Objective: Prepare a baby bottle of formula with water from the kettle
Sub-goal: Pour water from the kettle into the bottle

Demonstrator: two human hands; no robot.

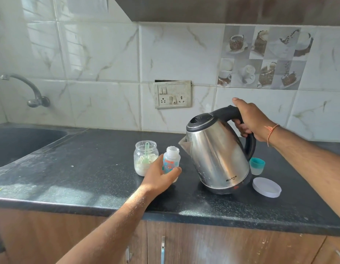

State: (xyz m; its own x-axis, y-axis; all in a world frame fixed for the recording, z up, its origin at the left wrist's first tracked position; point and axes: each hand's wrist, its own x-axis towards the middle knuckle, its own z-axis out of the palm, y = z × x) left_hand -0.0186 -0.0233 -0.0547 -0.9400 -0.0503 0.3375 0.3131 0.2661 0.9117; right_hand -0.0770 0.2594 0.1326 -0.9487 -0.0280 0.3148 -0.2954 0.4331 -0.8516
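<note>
Bottle (171,161) stands upright on the black counter (89,168), its long axis vertical and its open neck pointing straight up, with no teat or cap on it. The left hand (158,177) comes in from below and wraps around its lower half, thumb on the left side and fingers curled across the front, so the printed upper part and the neck rise above the hand.

Just right of the bottle, the steel kettle (216,157) is tilted to the left, its base lifted on the right side while its lower left edge looks close to or on the counter; contact cannot be told. Its spout (184,144) points left toward the bottle's neck, slightly above it and apart from it. The right hand (250,119) is clenched around the kettle's black handle (239,119), up and to the right of the kettle body, thumb laid along the top. No water is visible leaving the spout.

Touching or just beside the bottle on its left is 1 glass jar (145,159) holding white powder and a green scoop (146,153). Right of the kettle sit a teal cap (257,165) and a flat white lid (266,187).
</note>
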